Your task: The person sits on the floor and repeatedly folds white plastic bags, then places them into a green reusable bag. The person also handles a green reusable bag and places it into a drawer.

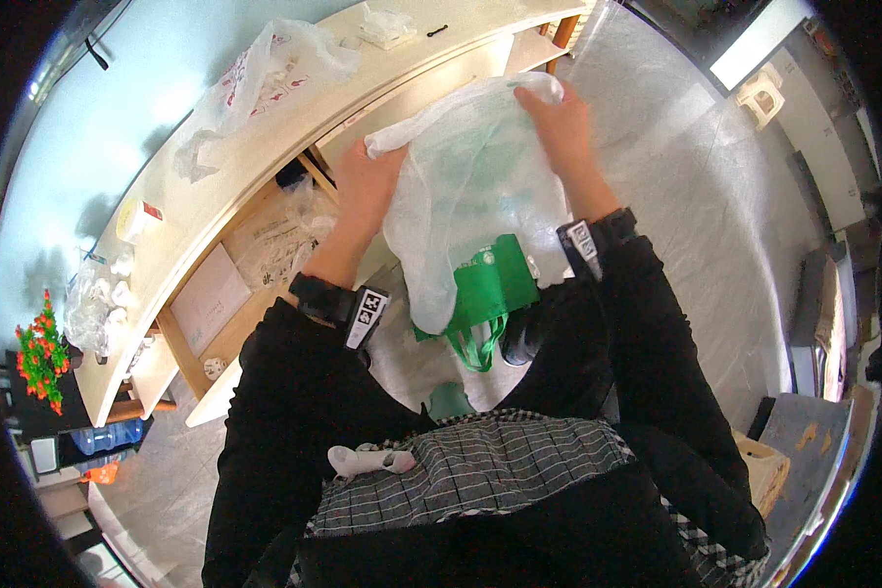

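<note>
Both hands hold a translucent white plastic bag (478, 176) stretched out above my lap. My left hand (367, 180) grips its upper left corner, and my right hand (562, 128) pinches the upper right corner. Beneath the bag, partly covered by it, lies a green bag with handles (496, 283), close to my legs. An open drawer (187, 353) to the left of my left arm holds a pale flat box (211, 300) and crumpled clear plastic bags (272, 235). A white object (371, 461), perhaps a rolled bag, rests on my checked apron (485, 470).
On the curved pale desk (257, 158) lie a plastic bag with red print (272, 73), a small tub (138, 220), and a clear bag (92, 305). An orange-flowered plant (42, 356) stands at far left. A beige stool (761, 95) is on the floor at upper right.
</note>
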`<move>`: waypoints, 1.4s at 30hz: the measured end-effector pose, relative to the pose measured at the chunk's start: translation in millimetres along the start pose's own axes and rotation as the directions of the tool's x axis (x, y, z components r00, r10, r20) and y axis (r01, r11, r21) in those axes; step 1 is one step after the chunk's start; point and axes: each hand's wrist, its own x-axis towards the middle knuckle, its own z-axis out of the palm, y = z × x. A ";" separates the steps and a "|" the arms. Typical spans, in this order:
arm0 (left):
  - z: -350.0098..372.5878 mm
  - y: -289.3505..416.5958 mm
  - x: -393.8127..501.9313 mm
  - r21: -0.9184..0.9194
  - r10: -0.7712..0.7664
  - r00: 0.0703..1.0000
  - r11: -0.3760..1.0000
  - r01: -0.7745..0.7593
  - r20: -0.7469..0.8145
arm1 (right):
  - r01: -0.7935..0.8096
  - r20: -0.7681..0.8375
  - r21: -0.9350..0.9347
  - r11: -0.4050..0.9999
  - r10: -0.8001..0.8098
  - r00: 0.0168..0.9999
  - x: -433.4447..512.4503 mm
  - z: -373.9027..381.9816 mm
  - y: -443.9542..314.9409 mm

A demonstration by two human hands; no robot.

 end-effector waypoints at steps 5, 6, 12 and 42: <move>31.0 -2.5 -11.4 -0.338 -0.080 0.996 0.939 0.060 -0.046 | 0.515 0.051 -0.088 0.853 -0.512 0.857 -42.5 37.8 -7.9; 35.3 -0.2 -15.3 -0.171 -0.045 0.996 0.985 0.031 -0.074 | 0.535 0.116 -0.041 0.844 -0.527 0.842 -52.0 45.6 -10.3; 37.5 15.4 -32.0 -0.436 0.181 0.956 0.898 -0.064 0.231 | 0.348 0.442 0.389 0.853 -0.504 0.742 -60.9 47.1 -22.1; 10.8 45.9 -20.1 -0.805 0.100 0.872 0.446 0.391 0.479 | -0.509 0.660 0.609 0.608 -0.034 0.750 -63.5 23.3 -52.1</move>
